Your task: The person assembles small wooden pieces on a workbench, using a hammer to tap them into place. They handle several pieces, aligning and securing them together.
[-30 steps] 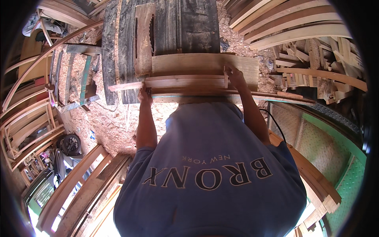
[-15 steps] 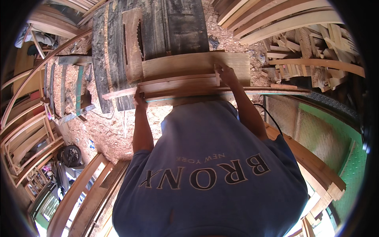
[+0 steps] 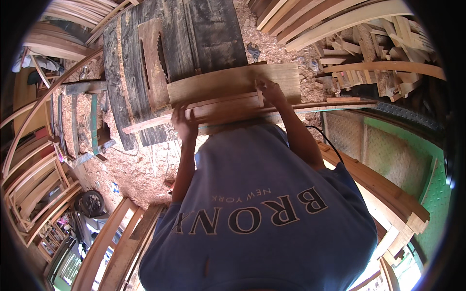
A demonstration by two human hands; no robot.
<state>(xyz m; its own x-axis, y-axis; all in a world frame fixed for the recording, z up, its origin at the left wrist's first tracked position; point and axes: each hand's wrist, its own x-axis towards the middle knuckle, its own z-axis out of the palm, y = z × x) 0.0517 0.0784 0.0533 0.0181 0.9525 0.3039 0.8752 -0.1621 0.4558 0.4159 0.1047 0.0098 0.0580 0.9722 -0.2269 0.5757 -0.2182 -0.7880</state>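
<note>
My left hand (image 3: 185, 123) has its fingers spread on a long reddish wooden strip (image 3: 216, 103) that lies across the near side of the dark table. My right hand (image 3: 273, 93) is closed, with the fingers pinched at a short pale wooden piece (image 3: 259, 99) by the strip's right part. Behind the strip lies a wide pale board (image 3: 228, 80), its far edge slightly curved. Farther left, a toothed saw blade (image 3: 162, 56) shows in a slot beside a brown wooden plate (image 3: 150, 63) on the black tabletop (image 3: 213, 36). Shadow blurs the details at my right fingertips.
A long thin wooden piece (image 3: 335, 105) reaches right, close to my body. Curved planks (image 3: 335, 22) stack at the far right above offcuts (image 3: 359, 51). A green metal surface (image 3: 432, 194) stands at right. Sawdust covers the floor (image 3: 136, 162); wooden frames (image 3: 41, 189) stand left.
My left hand has shifted right along the reddish strip, and its fingers have spread. My right hand stays at the pale piece. The view has moved slightly.
</note>
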